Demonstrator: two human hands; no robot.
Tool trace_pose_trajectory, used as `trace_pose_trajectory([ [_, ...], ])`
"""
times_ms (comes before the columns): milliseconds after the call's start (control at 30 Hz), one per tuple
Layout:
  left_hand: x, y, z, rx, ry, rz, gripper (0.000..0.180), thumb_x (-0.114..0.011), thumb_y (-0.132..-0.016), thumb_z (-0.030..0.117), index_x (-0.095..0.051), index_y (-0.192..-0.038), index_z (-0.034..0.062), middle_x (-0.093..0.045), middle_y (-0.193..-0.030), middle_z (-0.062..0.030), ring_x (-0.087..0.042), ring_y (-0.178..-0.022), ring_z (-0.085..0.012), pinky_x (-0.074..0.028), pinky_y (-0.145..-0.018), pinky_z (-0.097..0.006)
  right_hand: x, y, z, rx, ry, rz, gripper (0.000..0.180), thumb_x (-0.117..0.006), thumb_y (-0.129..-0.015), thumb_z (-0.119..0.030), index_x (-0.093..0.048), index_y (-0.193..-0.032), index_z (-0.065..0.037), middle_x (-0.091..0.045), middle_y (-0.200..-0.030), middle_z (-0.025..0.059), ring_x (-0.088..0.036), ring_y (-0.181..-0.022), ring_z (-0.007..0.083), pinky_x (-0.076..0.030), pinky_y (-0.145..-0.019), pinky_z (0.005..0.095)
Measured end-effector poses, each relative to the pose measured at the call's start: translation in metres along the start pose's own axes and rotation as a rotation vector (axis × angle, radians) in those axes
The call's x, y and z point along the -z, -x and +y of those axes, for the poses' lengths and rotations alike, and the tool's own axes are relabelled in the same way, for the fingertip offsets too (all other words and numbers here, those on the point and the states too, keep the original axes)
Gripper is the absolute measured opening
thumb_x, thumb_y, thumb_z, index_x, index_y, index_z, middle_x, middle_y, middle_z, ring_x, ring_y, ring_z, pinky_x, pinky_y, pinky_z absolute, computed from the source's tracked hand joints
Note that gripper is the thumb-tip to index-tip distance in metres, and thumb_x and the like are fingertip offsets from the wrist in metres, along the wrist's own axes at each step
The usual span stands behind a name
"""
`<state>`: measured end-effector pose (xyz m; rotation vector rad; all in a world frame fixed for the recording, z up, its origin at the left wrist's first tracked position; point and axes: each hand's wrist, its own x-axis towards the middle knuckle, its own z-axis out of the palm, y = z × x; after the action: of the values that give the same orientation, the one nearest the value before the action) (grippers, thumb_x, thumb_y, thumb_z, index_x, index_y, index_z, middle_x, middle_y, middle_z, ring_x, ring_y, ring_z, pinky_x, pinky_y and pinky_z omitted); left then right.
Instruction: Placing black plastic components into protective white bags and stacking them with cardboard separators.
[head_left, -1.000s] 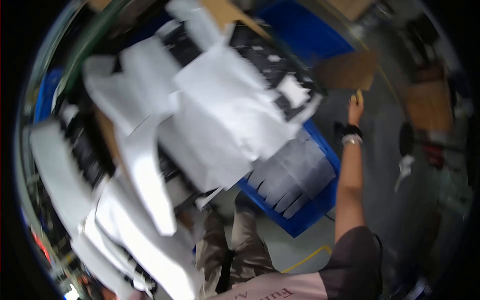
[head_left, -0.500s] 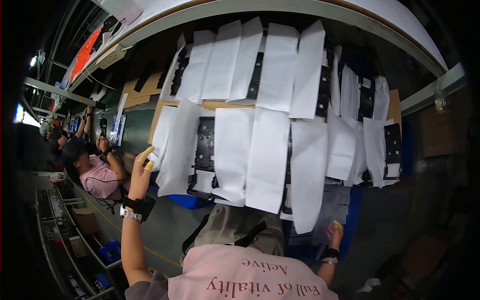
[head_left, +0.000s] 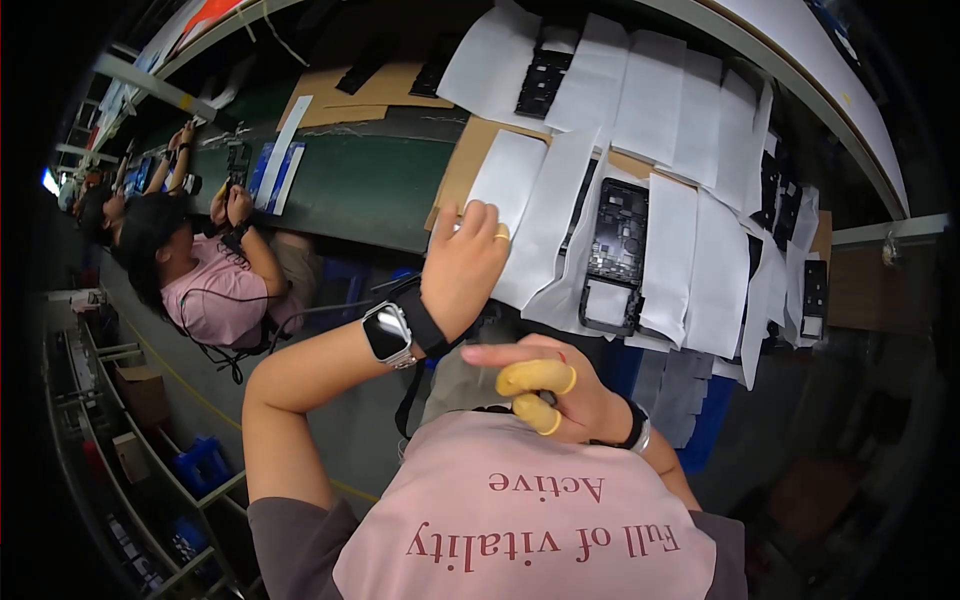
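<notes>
Sheet [head_left: 512,172]: white, left end of front row, on cardboard [head_left: 462,172].
Left hand [head_left: 464,262]: at sheet's near edge, fingers bent; cannot tell if closed on it.
Right hand [head_left: 572,398]: before the shirt [head_left: 530,505], index extended, yellow caps [head_left: 538,377] curled; grip cannot be told.
Frame [head_left: 616,238]: black, right of sheet.
Bench [head_left: 370,180]: green, left of cardboard; co-worker [head_left: 222,290] beside it.

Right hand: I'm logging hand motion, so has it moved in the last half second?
Yes: judged against the blue bin, the right hand has moved to the left, away from it.
</notes>
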<state>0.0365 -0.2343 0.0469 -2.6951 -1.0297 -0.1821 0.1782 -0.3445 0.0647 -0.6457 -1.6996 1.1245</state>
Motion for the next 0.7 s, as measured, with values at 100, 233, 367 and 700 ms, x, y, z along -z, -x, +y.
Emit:
trace_pose_trajectory([
  [100,-0.001,0.008,0.002,-0.08,-0.237,0.073,0.013,-0.056,-0.072,0.016,-0.06,-0.081,0.0076,-0.051,-0.089,-0.0038,-0.047,-0.098,-0.0186,-0.026,-0.099,-0.041,-0.025,-0.037,-0.01,0.156,0.215,-0.138,0.024,-0.064,-0.08,-0.022,-0.054,-0.096,-0.006,-0.05,-0.134,0.0114,-0.055,-0.065,0.021,-0.044,-0.063,0.0292],
  [233,0.007,0.025,-0.003,-0.112,-0.392,0.084,0.013,-0.056,-0.07,0.017,-0.062,-0.079,0.0093,-0.049,-0.086,-0.0028,-0.045,-0.098,-0.0185,-0.023,-0.103,-0.042,-0.05,-0.047,-0.011,0.067,0.259,-0.19,0.026,-0.065,-0.082,-0.024,-0.053,-0.097,-0.005,-0.051,-0.131,0.0187,-0.055,-0.064,0.017,-0.047,-0.06,0.0245],
  [367,0.008,0.04,-0.006,-0.091,-0.437,0.031,0.012,-0.056,-0.07,0.019,-0.062,-0.076,0.0099,-0.049,-0.086,-0.0025,-0.045,-0.099,-0.0187,-0.024,-0.102,-0.041,-0.056,-0.027,-0.005,0.099,-0.173,0.013,0.03,-0.057,-0.089,-0.029,-0.047,-0.107,-0.007,-0.051,-0.123,0.0296,-0.053,-0.066,0.0118,-0.043,-0.055,0.0203],
  [700,0.029,0.05,-0.048,-0.205,-0.562,-0.078,0.015,-0.056,-0.071,0.021,-0.065,-0.079,0.0126,-0.051,-0.088,-0.0007,-0.043,-0.1,-0.0185,-0.024,-0.099,-0.041,-0.038,-0.013,0.03,-0.067,-0.171,0.254,0.024,-0.052,-0.093,-0.026,-0.047,-0.108,-0.007,-0.055,-0.12,0.0239,-0.044,-0.064,0.0086,-0.042,-0.065,0.0236],
])
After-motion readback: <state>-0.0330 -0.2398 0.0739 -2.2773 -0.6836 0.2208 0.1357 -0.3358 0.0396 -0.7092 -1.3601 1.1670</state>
